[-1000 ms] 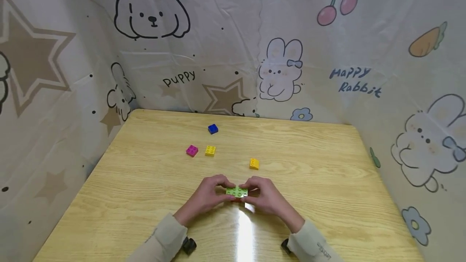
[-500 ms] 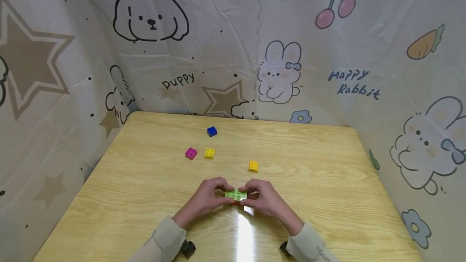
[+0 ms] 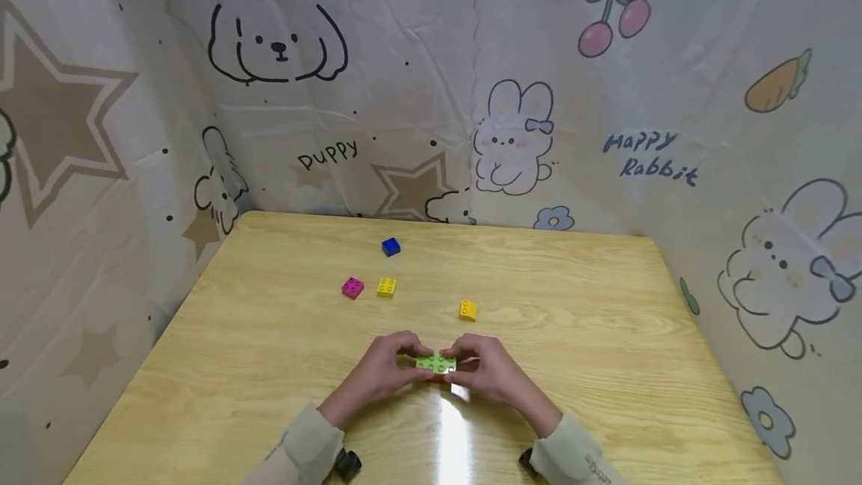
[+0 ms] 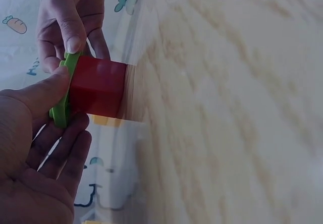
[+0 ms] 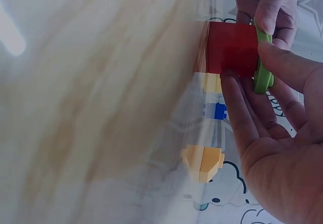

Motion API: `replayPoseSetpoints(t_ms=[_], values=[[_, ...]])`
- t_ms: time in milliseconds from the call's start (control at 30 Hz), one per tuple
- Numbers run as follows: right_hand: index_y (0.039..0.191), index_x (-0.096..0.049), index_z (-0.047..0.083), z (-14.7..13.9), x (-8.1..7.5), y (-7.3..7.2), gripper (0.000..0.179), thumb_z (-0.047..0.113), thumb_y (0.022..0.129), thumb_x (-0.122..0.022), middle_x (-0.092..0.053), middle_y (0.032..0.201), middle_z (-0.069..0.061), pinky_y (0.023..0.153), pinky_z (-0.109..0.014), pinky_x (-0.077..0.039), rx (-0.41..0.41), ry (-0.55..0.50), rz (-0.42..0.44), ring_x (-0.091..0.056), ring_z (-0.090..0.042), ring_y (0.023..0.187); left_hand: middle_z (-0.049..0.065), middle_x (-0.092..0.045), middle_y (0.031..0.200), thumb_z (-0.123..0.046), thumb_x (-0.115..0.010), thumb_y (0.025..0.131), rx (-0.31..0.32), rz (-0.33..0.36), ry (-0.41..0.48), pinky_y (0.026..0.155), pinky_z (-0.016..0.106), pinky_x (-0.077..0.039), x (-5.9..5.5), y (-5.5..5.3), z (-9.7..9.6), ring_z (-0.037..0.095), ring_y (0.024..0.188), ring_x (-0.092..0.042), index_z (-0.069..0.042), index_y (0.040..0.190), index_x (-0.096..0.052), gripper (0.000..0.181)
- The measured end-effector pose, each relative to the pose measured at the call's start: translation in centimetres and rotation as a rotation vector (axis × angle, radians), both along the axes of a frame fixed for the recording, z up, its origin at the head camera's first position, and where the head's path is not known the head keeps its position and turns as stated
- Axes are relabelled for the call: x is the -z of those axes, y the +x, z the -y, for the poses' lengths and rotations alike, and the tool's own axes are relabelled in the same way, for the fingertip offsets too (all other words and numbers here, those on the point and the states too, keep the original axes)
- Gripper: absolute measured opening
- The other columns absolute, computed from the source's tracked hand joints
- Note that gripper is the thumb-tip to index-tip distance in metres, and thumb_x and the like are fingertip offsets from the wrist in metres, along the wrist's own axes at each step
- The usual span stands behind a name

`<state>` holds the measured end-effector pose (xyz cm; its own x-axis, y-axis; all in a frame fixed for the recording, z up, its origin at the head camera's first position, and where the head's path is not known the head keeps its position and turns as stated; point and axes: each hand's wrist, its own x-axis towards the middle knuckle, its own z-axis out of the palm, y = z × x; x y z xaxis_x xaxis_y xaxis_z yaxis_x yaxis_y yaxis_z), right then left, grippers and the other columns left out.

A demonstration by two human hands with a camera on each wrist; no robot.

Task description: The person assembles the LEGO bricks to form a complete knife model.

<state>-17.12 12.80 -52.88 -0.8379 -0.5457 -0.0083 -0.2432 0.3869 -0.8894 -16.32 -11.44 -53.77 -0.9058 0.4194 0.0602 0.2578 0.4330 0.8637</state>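
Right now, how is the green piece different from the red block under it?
The green piece is thin; the red block is thick. The green piece shows studs on top, while the red block shows smooth sides. The green piece overhangs the red block. Both are stacked together.

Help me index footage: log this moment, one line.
left hand: grips green brick | right hand: grips green brick | green brick: atop red block

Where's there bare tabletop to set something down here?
On the wood-grain table: the broad right side, beyond the sloped yellow-orange brick and right hand; also left of the square magenta brick and left hand. Crowded: the near centre, where both hands hold the light-green studded plate atop the red block.
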Motion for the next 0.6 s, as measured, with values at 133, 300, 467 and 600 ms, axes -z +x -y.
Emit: replayPoseSetpoints(t_ms=[133,300,467,600], values=[[0.11,-0.073,0.001,0.02,-0.11,0.24,0.026,0.0,0.086,-0.082,-0.072,0.112,-0.013,0.085,-0.024,-0.062,-0.005,0.006,-0.003,-0.074,-0.029,0.101,-0.009,-0.073,0.103,-0.023,-0.086,0.085,0.006,-0.013,-0.012,0.098,0.035,-0.058,0.07,0.28,0.04,0.013,0.102,-0.07,-0.02,0.106,-0.075,0.024],[0.112,-0.074,0.003,-0.01,-0.31,0.14,0.027,0.004,0.086,-0.083,-0.072,0.111,-0.011,0.085,-0.023,-0.061,0.002,0.028,-0.023,-0.073,-0.027,0.101,-0.01,-0.074,0.107,-0.027,-0.084,0.088,0.027,-0.006,-0.025,0.099,0.033,-0.058,-0.09,0.06,0.31,0.012,0.105,-0.07,-0.023,0.11,-0.076,0.025],[0.114,-0.074,0.005,-0.18,-0.22,-0.07,0.028,0.006,0.087,-0.082,-0.072,0.111,-0.01,0.086,-0.023,-0.061,-0.008,0.045,-0.035,-0.073,-0.026,0.102,-0.007,-0.075,0.113,-0.024,-0.082,0.09,0.05,0.066,0.013,0.099,0.028,-0.058,-0.29,-0.18,0.69,0.014,0.108,-0.07,-0.022,0.114,-0.076,0.025],[0.114,-0.075,0.005,-0.41,-0.19,-0.17,0.028,0.006,0.087,-0.082,-0.073,0.112,-0.01,0.087,-0.023,-0.061,-0.005,0.038,-0.039,-0.073,-0.027,0.102,-0.005,-0.075,0.114,-0.024,-0.082,0.09,0.053,0.064,0.024,0.1,0.032,-0.057,-0.27,-0.24,0.59,0.017,0.11,-0.07,-0.021,0.116,-0.075,0.026]])
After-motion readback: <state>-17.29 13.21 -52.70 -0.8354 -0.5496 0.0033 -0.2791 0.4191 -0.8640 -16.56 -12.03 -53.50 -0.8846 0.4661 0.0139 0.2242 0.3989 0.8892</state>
